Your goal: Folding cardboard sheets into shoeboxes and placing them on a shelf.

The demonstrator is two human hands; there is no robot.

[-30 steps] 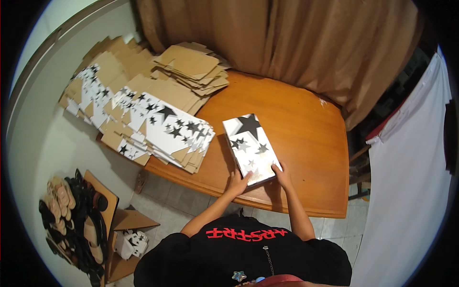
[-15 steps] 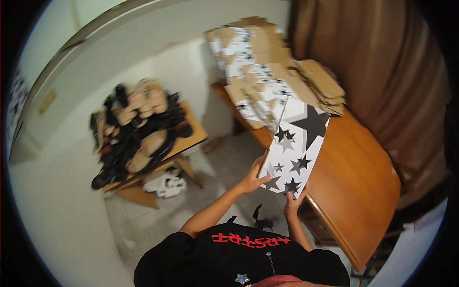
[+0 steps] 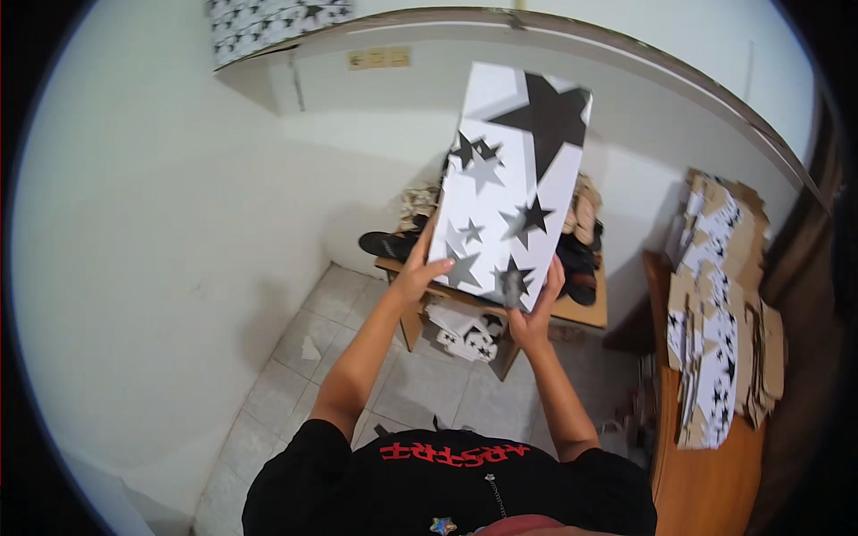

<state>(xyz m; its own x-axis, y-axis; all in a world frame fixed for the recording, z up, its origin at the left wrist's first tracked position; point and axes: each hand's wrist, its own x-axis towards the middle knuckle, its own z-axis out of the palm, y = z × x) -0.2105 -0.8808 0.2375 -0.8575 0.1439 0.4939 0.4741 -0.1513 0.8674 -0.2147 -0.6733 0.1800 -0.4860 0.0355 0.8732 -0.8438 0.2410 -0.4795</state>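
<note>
Both my hands hold up a white cardboard shoebox printed with black and grey stars, its long side pointing away from me. My left hand grips the near left edge, thumb on the top face. Around the near right corner is my right hand, fingers along the side. Whether anything lies inside the box does not show. Beyond and below it, a pile of shoes in black and tan covers a small wooden table; the box hides the pile's middle.
Flattened star-printed cardboard boxes lie stacked on a wooden desk at the right. A shelf runs along the wall above, with star-patterned boxes at upper left. White star-printed pieces sit under the small table.
The view has swung left, away from the desk, and the shoebox has come round with it to hang before the shoe table. Both hands keep their hold.
</note>
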